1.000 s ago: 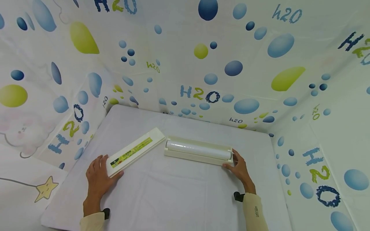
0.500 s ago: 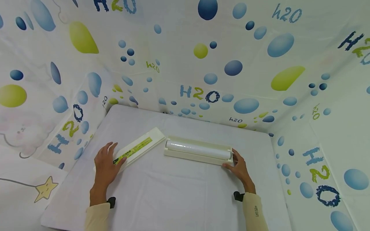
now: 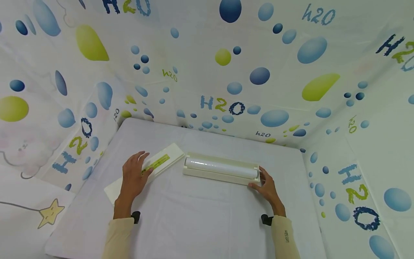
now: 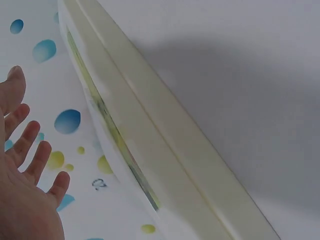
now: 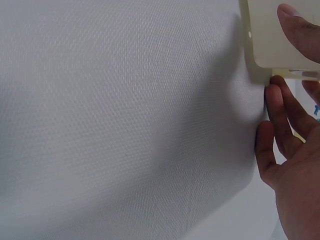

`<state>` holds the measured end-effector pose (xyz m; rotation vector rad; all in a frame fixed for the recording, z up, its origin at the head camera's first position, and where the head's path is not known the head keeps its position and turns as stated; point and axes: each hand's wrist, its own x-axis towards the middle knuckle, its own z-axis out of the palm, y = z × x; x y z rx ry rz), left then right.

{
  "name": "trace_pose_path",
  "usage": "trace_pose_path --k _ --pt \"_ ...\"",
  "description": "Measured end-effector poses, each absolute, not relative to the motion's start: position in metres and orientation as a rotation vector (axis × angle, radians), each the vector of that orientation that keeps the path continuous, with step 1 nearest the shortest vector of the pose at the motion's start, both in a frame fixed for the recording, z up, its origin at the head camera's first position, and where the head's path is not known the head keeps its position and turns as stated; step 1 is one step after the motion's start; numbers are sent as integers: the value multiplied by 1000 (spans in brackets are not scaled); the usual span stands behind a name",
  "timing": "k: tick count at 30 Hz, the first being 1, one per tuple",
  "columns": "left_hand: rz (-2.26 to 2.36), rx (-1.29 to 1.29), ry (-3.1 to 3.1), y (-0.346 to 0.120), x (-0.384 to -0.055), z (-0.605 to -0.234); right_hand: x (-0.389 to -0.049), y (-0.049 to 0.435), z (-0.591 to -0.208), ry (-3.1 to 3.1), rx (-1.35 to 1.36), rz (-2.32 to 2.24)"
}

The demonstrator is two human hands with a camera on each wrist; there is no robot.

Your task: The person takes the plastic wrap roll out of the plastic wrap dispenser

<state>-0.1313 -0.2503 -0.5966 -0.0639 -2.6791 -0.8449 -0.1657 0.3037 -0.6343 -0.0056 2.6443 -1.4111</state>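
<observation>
A cream cling film dispenser box (image 3: 220,177) lies lengthwise on the table, its top off and a roll of clear film (image 3: 223,168) inside. My right hand (image 3: 267,187) grips the box's right end, thumb on the front face and fingers round the end; the right wrist view shows the thumb on the box's corner (image 5: 280,45). To the left lies the long cream lid (image 3: 173,153) with a green label, slanting toward the box. My left hand (image 3: 133,176) is over the lid's middle, hiding part of the label. In the left wrist view its fingers are spread, apart from the lid (image 4: 150,130).
A white cloth (image 3: 200,219) covers the table. Walls (image 3: 194,54) printed with blue and green drops stand behind and at both sides. The lid's far end lies close to the box's left end.
My left hand has moved from the lid's near end up and to the right, over its middle. The lid, the box and my right hand have stayed in place.
</observation>
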Motion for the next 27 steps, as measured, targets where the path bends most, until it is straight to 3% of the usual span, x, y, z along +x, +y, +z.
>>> trace_pose_path --k 27 --pt "-870 -452 -2778 -172 -179 -588 -166 305 -638 2651 16 -1413"
